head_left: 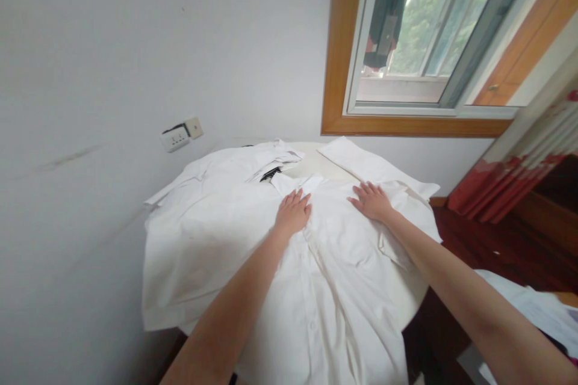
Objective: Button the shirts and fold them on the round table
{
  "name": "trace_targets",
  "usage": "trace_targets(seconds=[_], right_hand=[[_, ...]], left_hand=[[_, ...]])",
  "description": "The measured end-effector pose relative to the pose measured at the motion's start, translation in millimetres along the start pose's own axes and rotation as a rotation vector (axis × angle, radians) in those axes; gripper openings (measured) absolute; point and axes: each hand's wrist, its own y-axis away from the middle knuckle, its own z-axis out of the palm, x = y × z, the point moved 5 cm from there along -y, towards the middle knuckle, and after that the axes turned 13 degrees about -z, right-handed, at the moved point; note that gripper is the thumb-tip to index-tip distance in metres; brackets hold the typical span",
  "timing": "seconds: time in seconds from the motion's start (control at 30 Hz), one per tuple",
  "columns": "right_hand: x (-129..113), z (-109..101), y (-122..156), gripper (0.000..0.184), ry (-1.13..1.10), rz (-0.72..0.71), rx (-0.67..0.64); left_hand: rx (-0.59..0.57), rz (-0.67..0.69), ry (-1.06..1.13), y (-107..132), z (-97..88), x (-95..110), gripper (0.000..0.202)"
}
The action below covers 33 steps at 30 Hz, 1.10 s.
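A white button-up shirt (334, 277) lies spread front up over a small round table (413, 307), its collar toward the wall. My left hand (293, 212) rests flat on the shirt's chest just left of the button line, fingers stretched out. My right hand (371, 200) lies flat on the shirt's other chest side, fingers apart, near a pocket. Neither hand grips the cloth. More white garments (235, 171) are piled behind the collar, one with a dark label (270, 174).
A white wall with a socket and switch (180, 135) stands left. A wood-framed window (406, 42) is behind the table, dark clothing hanging outside it. Red and white curtains (519, 162) hang at right. White cloth (537, 307) lies at lower right.
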Motion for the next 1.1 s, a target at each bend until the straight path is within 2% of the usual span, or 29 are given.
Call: trace_targets(seconds=[0.17, 0.3, 0.4, 0.5, 0.6, 0.7, 0.8, 0.9, 1.0, 1.1], right_hand=[[9, 15, 1, 0.068, -0.067, 0.019, -0.045], [0, -2, 1, 0.057, -0.011, -0.038, 0.031], [-19, -30, 9, 0.040, 0.025, -0.182, 0.115], [-47, -49, 32, 0.034, -0.120, -0.324, 0.088], [-82, -52, 70, 0.040, -0.322, -0.503, -0.008], [-101, -47, 102, 0.055, -0.328, -0.491, -0.001], [-101, -41, 114, 0.054, -0.330, -0.458, 0.014], [-92, -39, 113, 0.047, -0.396, -0.488, 0.017], [-82, -40, 111, 0.043, -0.453, -0.494, 0.056], [-82, -41, 113, 0.043, -0.457, -0.484, 0.070]], left_hand=[[0.008, -0.021, 0.009, 3, -1.0, 1, 0.046], [0.008, -0.018, 0.006, 5, -2.4, 2, 0.046], [0.004, -0.019, 0.006, 5, -4.1, 2, 0.046], [0.006, -0.020, 0.013, 5, -5.5, 3, 0.046], [0.011, -0.016, 0.021, 5, -4.7, 3, 0.045], [0.008, -0.014, 0.021, 5, -2.2, 3, 0.045], [0.005, -0.009, 0.014, 4, -5.6, 4, 0.044], [0.031, 0.024, 0.022, 11, -22.9, 12, 0.037], [0.052, 0.092, 0.092, 32, -46.7, 29, 0.032], [-0.032, 0.075, 0.137, 63, -55.7, 40, 0.036]])
